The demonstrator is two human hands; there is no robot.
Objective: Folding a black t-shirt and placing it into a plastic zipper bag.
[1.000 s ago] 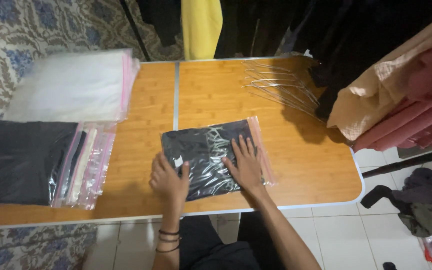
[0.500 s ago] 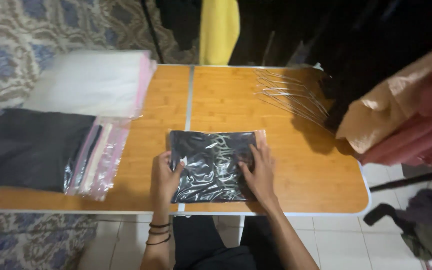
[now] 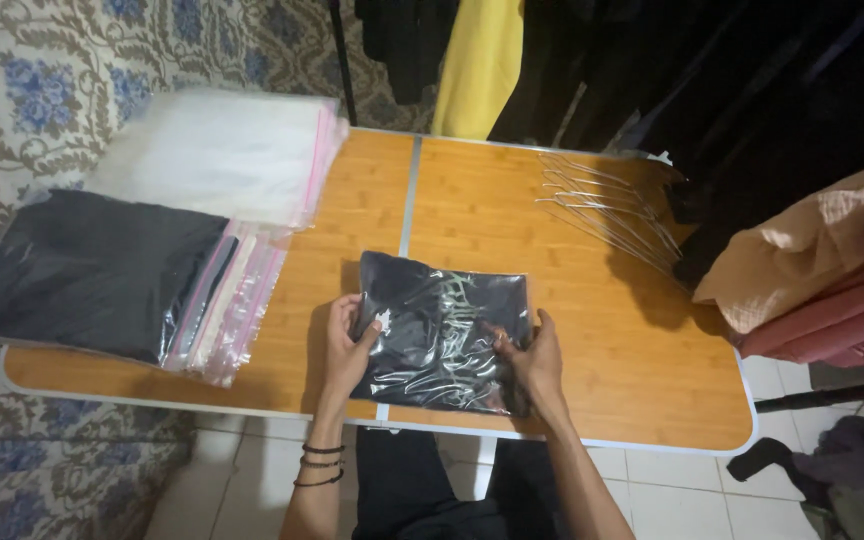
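- Bagged black garment (image 3: 442, 335) lying flat on the wooden desk (image 3: 592, 340), near its front edge, long axis running left to right, slightly skewed, top edge toward the far side.
- Left hand (image 3: 349, 345) at the bag's left edge, palm turned inward, grip closed around that edge, wrist banded.
- Right hand (image 3: 534, 362) at the lower right corner, grip pinching the plastic, forearm angled in from below.
- Stack of bagged clothes (image 3: 112, 275) well apart at left; wire hangers (image 3: 607, 205) at far right.

A dark folded garment sealed in a clear, glossy plastic bag (image 3: 442, 335) lies flat on the table's near half, toward six o'clock. It is roughly rectangular, slightly skewed, its wrinkled film catching light, with a pale print showing through.
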